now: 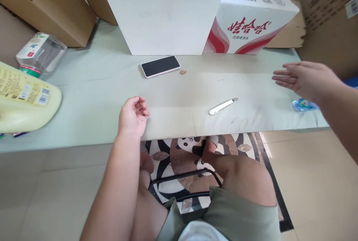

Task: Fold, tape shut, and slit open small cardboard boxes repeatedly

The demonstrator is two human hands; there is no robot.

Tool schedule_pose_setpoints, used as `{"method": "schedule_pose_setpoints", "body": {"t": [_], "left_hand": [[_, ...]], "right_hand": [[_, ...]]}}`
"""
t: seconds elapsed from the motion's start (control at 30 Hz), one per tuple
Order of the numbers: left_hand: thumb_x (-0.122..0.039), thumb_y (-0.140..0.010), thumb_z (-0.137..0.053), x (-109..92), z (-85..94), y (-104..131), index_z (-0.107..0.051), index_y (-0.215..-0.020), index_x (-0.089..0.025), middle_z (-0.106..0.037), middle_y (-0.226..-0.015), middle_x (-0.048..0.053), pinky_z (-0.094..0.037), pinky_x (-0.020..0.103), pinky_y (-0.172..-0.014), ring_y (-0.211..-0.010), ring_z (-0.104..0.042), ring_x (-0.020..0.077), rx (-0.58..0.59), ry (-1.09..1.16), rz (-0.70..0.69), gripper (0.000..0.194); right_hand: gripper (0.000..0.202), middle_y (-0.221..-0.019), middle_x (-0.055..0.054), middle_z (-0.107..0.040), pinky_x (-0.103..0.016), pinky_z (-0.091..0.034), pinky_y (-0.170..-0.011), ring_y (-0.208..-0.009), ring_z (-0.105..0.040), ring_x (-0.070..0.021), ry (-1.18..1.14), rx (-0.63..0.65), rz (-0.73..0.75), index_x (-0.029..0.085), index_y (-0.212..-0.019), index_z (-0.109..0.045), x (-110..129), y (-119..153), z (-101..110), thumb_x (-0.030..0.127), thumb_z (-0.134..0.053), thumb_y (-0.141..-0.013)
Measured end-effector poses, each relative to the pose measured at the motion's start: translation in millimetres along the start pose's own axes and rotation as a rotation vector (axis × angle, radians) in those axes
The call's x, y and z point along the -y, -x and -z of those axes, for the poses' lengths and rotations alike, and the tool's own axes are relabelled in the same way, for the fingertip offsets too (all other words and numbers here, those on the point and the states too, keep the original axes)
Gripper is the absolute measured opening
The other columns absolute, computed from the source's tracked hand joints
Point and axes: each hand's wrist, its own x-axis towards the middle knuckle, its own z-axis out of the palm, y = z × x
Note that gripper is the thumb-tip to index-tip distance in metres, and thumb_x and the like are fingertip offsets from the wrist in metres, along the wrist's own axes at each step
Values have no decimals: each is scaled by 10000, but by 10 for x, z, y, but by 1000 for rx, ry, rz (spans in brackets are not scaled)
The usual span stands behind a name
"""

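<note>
My left hand point(134, 116) rests at the near part of the table, palm turned inward. Its fingers are loosely curled and nothing shows in them. Off to the right, my right hand point(306, 79) is held with fingers stretched out, holding nothing. Just below it is a small shiny blue packet point(304, 105), partly covered by my wrist. Between the hands lies a white craft knife point(223, 106), its blade end pointing right. A phone point(160, 66) with a dark screen lies beyond my left hand, beside a small brown scrap point(182, 72).
A large white box point(167, 17) and a red-and-white carton point(246, 28) stand along the back. At left are a yellow jug point(25, 103), a clear bottle point(46, 53) and a cardboard box point(53, 10). The pale cloth-covered table point(97, 88) ends just before my knees.
</note>
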Motion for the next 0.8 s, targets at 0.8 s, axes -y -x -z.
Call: {"method": "schedule_pose_setpoints", "body": {"t": [0.8], "left_hand": [[-244,-769,-577,-529,830,248,-581,-648,-159,-490,-528,-38,-318,158,-430,-419,-397,44,17,308,-62,148]], "right_hand": [[125,-748,-15,-724,-242,-551,-616,-675,-646,-130,404,649,400,204,-862,-721,910,1320,-2871,94,-709,-803]]}}
